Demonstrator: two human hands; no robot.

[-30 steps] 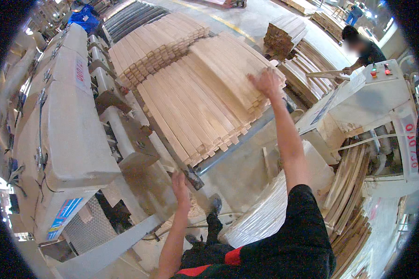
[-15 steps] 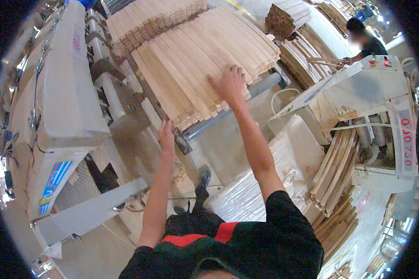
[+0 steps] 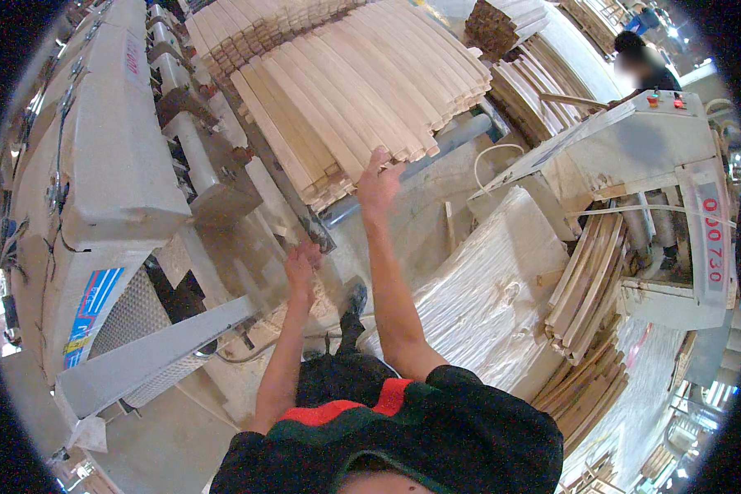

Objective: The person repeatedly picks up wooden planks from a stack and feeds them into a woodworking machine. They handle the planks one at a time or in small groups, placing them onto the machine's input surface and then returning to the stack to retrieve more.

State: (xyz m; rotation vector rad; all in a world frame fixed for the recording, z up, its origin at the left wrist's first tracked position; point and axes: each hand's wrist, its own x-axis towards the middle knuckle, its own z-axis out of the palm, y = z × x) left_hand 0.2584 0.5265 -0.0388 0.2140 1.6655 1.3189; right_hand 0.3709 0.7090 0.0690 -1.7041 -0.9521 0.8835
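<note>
Here, pale boards [image 3: 362,90] just beyond the right hand [image 3: 378,191], fingers [image 3: 378,158] at their ends, grip unclear, left hand [image 3: 303,262] loosely spread

Machines and piled wood at both sides of a workshop floor
On the left stands a long beige machine [image 3: 111,177] with a blue-striped sticker [image 3: 95,305] near its lower end. On the right, a pale cabinet [image 3: 634,152] has a red button [image 3: 678,104] on top; a person [image 3: 660,79] in dark clothing is behind it. Narrow wood strips [image 3: 583,284] lie near shiny plastic sheeting [image 3: 477,288].
</note>
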